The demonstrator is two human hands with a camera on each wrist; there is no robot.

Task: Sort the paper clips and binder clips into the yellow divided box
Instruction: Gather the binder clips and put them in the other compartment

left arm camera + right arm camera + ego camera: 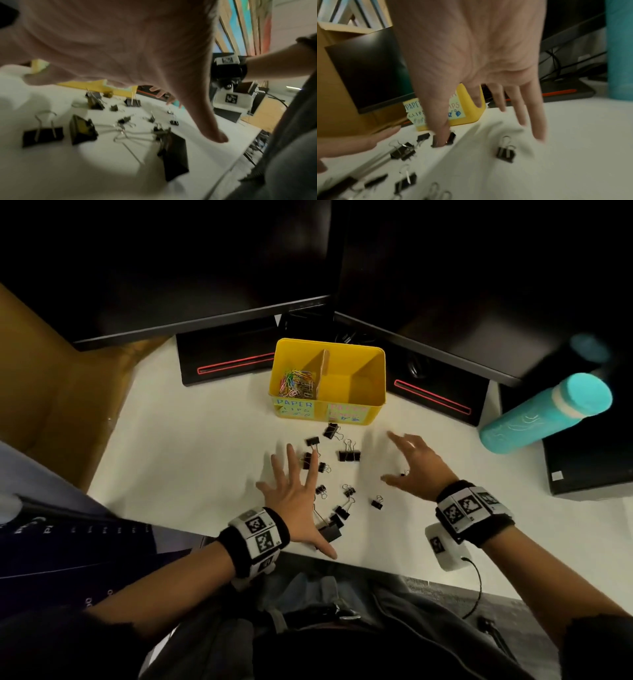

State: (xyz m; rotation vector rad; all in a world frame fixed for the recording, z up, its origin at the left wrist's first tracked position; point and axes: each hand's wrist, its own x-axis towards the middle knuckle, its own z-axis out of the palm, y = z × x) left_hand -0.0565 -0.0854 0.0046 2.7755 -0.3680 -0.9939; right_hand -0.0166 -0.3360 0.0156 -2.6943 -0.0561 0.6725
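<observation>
On the white desk (pixel 212 440), front of the yellow divided box (pixel 375 381): binder clips (pixel 349 455) lie scattered between both hands, none boxed yet. Paper clips (pixel 297 383) already sit in the left compartment, above the "PAPER" label; right compartment looks empty. Left hand (pixel 294 494) is spread flat, fingers straight, over the left side of the scatter, holding nothing. Right hand (pixel 416 462) is spread with fingers loosely bent, also holding nothing; one small clip (pixel 405 473) sits just under its palm. Risks, my read: a two-hand scoop could push clips off the near desk edge, since the big clip (pixel 330 530) lies close to it. Wire handles look tangled in the left wrist view, so lifting one clip may drag others. Dumping over the divider could mix binder clips into the paper clip side.
</observation>
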